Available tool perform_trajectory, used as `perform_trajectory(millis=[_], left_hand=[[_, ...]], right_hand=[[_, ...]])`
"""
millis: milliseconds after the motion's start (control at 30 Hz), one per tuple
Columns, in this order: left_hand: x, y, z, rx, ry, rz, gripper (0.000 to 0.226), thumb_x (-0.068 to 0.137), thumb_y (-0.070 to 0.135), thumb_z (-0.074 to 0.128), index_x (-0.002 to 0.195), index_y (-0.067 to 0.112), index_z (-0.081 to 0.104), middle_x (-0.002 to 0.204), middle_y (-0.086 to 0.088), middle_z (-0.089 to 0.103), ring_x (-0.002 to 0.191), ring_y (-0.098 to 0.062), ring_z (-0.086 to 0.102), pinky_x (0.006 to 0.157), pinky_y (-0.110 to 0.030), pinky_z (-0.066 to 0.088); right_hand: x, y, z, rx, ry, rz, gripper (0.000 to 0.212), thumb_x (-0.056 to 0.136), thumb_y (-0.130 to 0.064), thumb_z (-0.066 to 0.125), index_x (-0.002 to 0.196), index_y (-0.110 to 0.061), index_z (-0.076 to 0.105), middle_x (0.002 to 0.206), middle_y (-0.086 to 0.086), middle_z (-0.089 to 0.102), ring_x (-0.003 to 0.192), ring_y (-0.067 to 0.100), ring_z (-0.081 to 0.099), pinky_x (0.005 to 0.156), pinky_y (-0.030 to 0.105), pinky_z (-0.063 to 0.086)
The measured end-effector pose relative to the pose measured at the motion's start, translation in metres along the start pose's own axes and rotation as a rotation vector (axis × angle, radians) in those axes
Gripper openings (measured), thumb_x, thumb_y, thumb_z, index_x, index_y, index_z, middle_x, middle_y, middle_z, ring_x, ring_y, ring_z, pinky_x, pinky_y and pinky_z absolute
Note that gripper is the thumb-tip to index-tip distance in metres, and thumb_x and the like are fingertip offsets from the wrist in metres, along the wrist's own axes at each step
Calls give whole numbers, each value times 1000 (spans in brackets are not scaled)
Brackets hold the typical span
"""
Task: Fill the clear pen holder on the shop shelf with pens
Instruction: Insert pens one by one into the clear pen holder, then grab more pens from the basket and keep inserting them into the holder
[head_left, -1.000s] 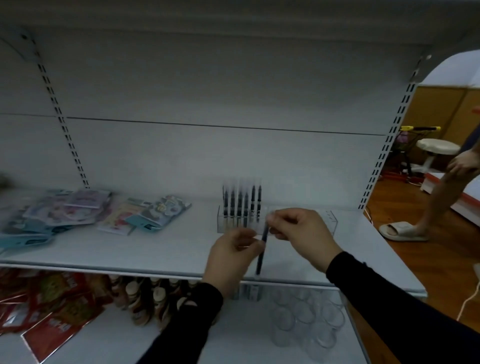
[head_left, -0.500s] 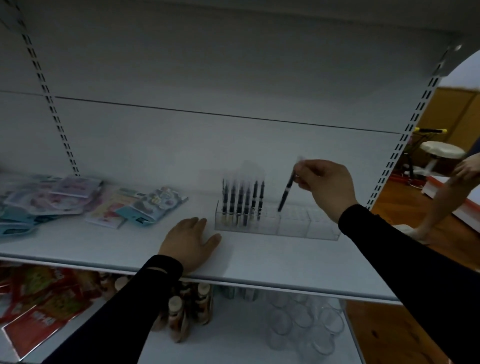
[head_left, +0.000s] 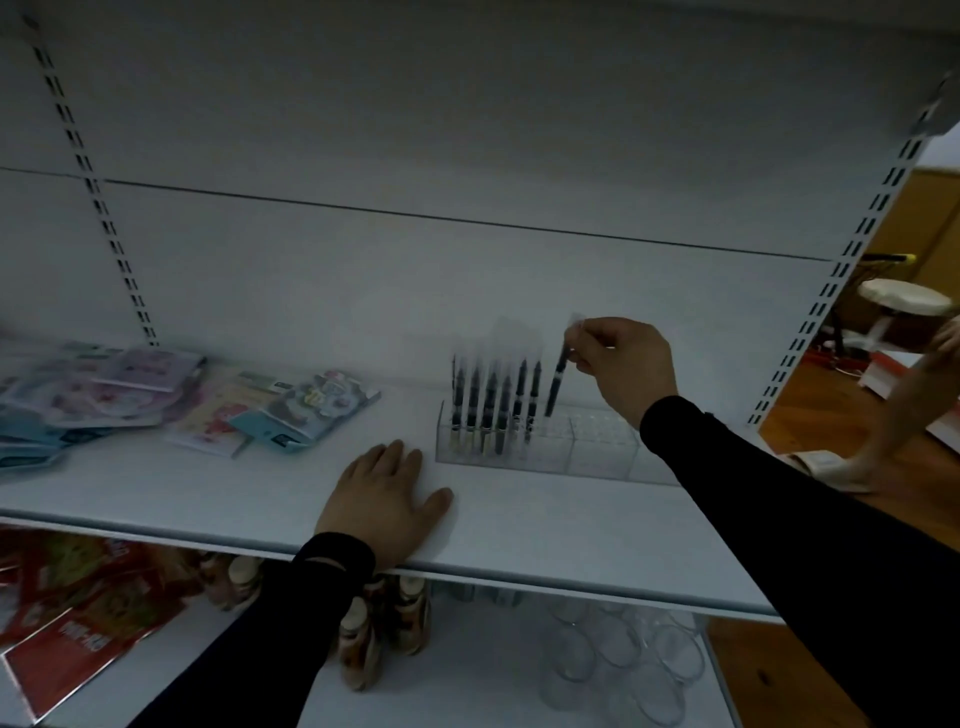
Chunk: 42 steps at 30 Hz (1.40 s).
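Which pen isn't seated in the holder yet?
The tilted pen pinched by the right hand, just right of the upright pens standing in the clear holder.

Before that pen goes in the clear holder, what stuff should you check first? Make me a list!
1. Pen held firmly: ok, the right hand pinches its top end.
2. Tip pointing down at the clear pen holder: ok, though tilted.
3. Free room beside the standing pens: ok, the holder's right part looks empty.
4. Tip already inside a hole: cannot tell, too blurred.
5. Left hand out of the way: ok, flat on the shelf, apart from the holder.
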<state>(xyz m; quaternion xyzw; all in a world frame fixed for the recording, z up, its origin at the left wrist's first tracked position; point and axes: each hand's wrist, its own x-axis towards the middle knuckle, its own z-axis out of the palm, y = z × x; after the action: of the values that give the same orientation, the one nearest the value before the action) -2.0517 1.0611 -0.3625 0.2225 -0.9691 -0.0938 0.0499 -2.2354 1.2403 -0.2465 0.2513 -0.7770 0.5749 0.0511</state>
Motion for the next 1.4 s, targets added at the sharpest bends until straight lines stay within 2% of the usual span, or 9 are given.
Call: perform_trajectory(millis=[200, 400, 567, 767, 933, 1067, 1133, 1233, 1400], left_hand=[[0, -1, 1, -6, 24, -1, 107, 64, 77, -1, 151, 22, 26, 161, -4, 18, 147, -21, 15, 120, -34, 11], [1, -2, 2, -4, 15, 9, 84, 85, 71, 22, 152, 22, 24, 162, -3, 16, 148, -20, 14, 120, -34, 10], [1, -2, 1, -8, 5, 0, 86, 82, 72, 19, 152, 22, 25, 162, -3, 17, 148, -21, 14, 120, -34, 10], [1, -2, 1, 9, 5, 2, 77, 91, 67, 28, 152, 21, 23, 162, -3, 15, 148, -21, 13, 121, -34, 9], [1, -1, 1, 6, -8, -6, 79, 90, 69, 27, 152, 21, 24, 162, -3, 16, 148, -21, 14, 120, -35, 11], [1, -1, -4, 12, -47, -3, 79, 91, 68, 28, 153, 19, 23, 162, -5, 16, 148, -22, 14, 120, -34, 10], [0, 1, -9, 16, -96, -10, 78, 92, 66, 28, 153, 18, 21, 162, -6, 13, 148, -23, 13, 121, -34, 9], [-5, 9, -26, 14, -142, -7, 77, 94, 63, 28, 154, 16, 20, 162, -7, 14, 148, -24, 15, 120, -35, 12], [-35, 36, -59, -82, -58, 44, 74, 95, 61, 33, 152, 15, 24, 159, -7, 24, 145, -24, 23, 118, -35, 20]], right_hand=[[-9, 14, 11, -54, -58, 32, 11, 91, -25, 66, 83, -19, 70, 82, 3, 73, 84, 25, 72, 87, 42, 58], [-17, 21, 14, -76, -42, 34, 11, 92, -24, 65, 87, -15, 70, 84, 4, 71, 85, 25, 71, 87, 43, 58], [-21, 20, 12, -135, -55, 3, 19, 95, -22, 61, 101, -7, 71, 87, 4, 69, 85, 22, 70, 88, 39, 58], [-21, 23, 9, -279, -111, 1, 25, 95, -28, 59, 102, -6, 71, 98, 9, 72, 92, 24, 68, 92, 41, 54], [-36, 22, -3, -345, -86, 27, 31, 96, -37, 56, 101, -10, 71, 99, 6, 73, 90, 19, 66, 92, 34, 51], [-52, 13, -19, -497, -106, -50, 34, 97, -39, 52, 109, -13, 70, 109, 1, 71, 88, 8, 58, 76, 5, 37], [-62, 9, -30, -541, -162, -92, 41, 97, -41, 50, 123, -13, 64, 125, 4, 65, 104, 13, 60, 87, 8, 35], [-82, 1, -46, -656, -265, -184, 52, 98, -44, 47, 140, -14, 49, 148, 6, 46, 136, 18, 41, 107, 18, 23], [-119, -16, -68, -791, -351, -232, 61, 98, -48, 42, 149, -16, 33, 159, 7, 27, 146, 19, 24, 117, 29, 18]])
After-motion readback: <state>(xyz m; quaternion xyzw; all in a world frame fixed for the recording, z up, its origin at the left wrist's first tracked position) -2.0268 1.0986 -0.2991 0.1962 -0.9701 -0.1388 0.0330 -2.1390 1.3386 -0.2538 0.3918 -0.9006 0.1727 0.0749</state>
